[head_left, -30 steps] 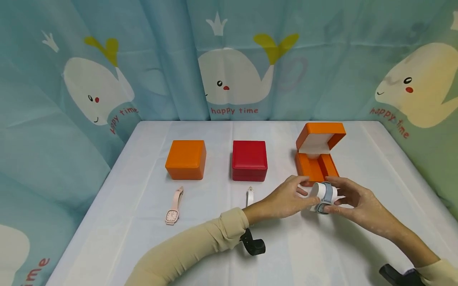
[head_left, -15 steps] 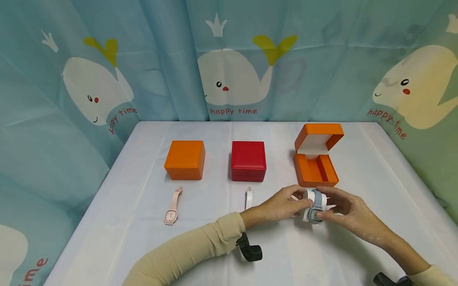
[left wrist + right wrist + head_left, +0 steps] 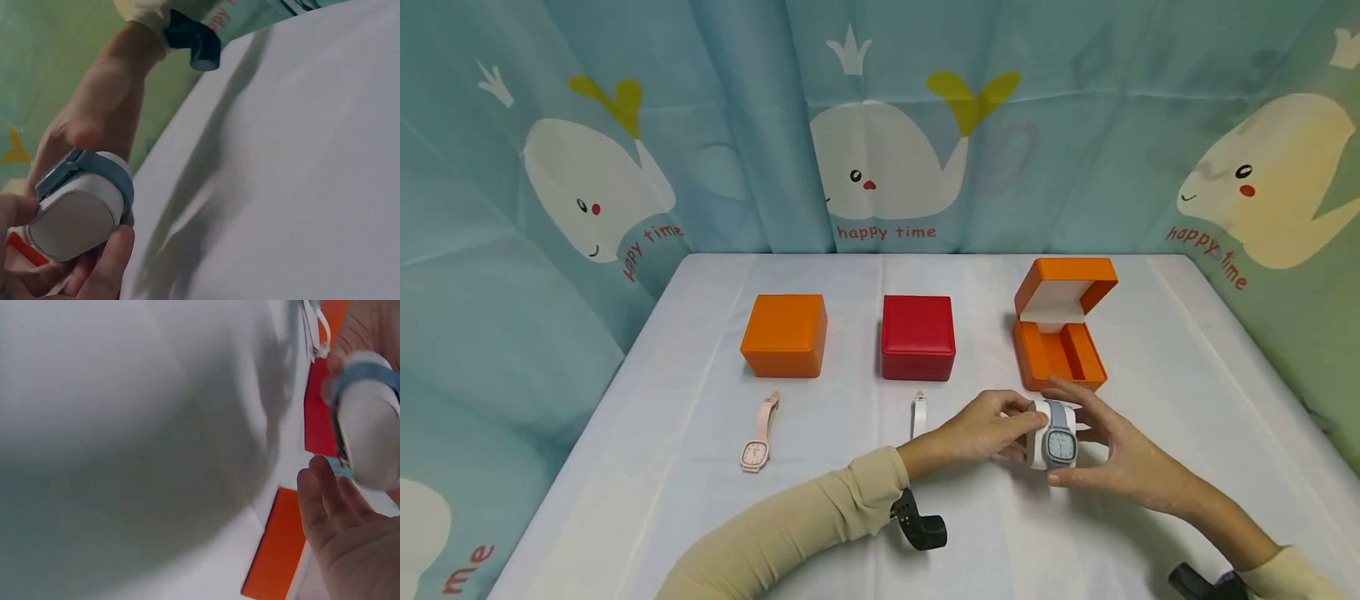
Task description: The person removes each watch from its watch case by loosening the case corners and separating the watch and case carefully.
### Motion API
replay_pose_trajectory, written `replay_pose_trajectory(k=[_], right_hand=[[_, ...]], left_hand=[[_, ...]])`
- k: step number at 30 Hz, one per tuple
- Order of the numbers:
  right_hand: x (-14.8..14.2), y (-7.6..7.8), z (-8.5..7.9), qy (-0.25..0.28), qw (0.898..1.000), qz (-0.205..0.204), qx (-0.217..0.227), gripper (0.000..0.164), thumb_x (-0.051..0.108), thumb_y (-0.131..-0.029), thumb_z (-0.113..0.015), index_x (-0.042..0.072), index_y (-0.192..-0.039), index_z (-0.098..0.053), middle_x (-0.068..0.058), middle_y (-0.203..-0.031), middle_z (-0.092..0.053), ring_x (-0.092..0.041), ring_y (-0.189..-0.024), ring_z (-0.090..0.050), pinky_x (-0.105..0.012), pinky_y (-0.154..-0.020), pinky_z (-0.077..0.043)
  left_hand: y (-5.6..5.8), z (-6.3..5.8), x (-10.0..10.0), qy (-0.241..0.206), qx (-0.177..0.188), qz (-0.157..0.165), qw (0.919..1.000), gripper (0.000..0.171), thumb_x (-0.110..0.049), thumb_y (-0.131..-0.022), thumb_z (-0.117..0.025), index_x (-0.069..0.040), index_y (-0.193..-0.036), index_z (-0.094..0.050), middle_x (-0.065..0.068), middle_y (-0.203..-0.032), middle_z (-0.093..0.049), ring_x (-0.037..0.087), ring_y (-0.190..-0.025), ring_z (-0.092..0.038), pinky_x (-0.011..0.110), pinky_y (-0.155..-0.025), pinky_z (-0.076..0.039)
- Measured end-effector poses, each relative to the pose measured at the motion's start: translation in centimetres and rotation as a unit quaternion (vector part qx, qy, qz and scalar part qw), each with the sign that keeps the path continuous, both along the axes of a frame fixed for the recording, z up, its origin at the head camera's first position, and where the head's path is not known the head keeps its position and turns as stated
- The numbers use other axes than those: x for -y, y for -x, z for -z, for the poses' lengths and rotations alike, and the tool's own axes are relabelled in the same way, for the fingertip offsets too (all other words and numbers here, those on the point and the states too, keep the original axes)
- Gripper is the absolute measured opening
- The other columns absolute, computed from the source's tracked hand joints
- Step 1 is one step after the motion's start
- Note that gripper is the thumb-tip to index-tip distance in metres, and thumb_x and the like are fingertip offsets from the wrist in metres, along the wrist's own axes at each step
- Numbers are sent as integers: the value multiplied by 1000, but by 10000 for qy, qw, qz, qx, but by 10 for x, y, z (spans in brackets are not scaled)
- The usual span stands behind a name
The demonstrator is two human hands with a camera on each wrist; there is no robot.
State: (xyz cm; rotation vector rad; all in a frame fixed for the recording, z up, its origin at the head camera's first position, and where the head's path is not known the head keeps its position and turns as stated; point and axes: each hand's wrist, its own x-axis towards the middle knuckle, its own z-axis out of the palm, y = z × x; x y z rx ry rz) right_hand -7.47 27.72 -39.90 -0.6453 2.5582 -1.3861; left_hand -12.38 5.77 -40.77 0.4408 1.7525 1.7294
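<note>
A blue-grey watch [image 3: 1061, 446] is strapped around a white watch pillow [image 3: 1037, 450]. My left hand [image 3: 987, 429] grips the pillow from its left end, above the table. In the left wrist view the pillow's flat round end [image 3: 72, 228] faces the camera, with the thumb and fingers at its edges. My right hand [image 3: 1123, 458] is beside the watch on the right, thumb and fingers spread apart; in the right wrist view its fingers [image 3: 319, 494] look relaxed and off the pillow. Just behind both hands stands an orange box [image 3: 1026, 362] with its lid raised.
A closed red box [image 3: 917, 333] and a closed orange box [image 3: 784, 333] stand left of the raised-lid box. In front lie a pink watch [image 3: 756, 454] and a white watch strap [image 3: 919, 412], partly hidden by my left arm. A printed curtain [image 3: 737, 167] surrounds the white table [image 3: 647, 467].
Both hands have brought the watch on its pillow left and toward me, away from the raised-lid box. The dial has turned to face up. My right fingers have let go and spread.
</note>
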Motion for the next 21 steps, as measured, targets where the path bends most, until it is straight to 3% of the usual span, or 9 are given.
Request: replay_pose_trajectory(k=[5,10,15,21], right_hand=[[9,0,6,3,9993,234,-287,93,15,-76,-92,10,-154,-42,-11,-146,-48,-12,-110,-63,-19,-92,-49],[12,0,9,163,9979,254,-580,89,9,-73,-93,2,-149,-47,-12,-139,-54,-11,-105,-64,-15,-92,-48],[13,0,10,318,9978,153,-557,88,6,-73,-93,2,-148,-48,-12,-135,-56,-14,-98,-66,-16,-90,-49],[14,0,11,325,9981,184,-498,87,7,-73,-93,4,-148,-49,-8,-132,-57,-15,-97,-65,-16,-90,-49]], left_hand=[[1,1,4,-182,129,-91,9997,21,-13,-99,-66,4,-110,-61,3,-94,-58,12,-71,-63,31,-67,-60],[3,0,7,-8,-163,-12,9999,20,-14,-99,-65,3,-109,-63,1,-93,-60,13,-68,-65,29,-66,-60],[6,2,8,301,-567,105,9979,23,-16,-100,-63,3,-113,-67,0,-90,-62,14,-65,-65,27,-64,-59],[9,2,10,424,-665,187,9967,27,-19,-101,-62,2,-116,-68,2,-90,-63,12,-67,-65,29,-63,-58]])
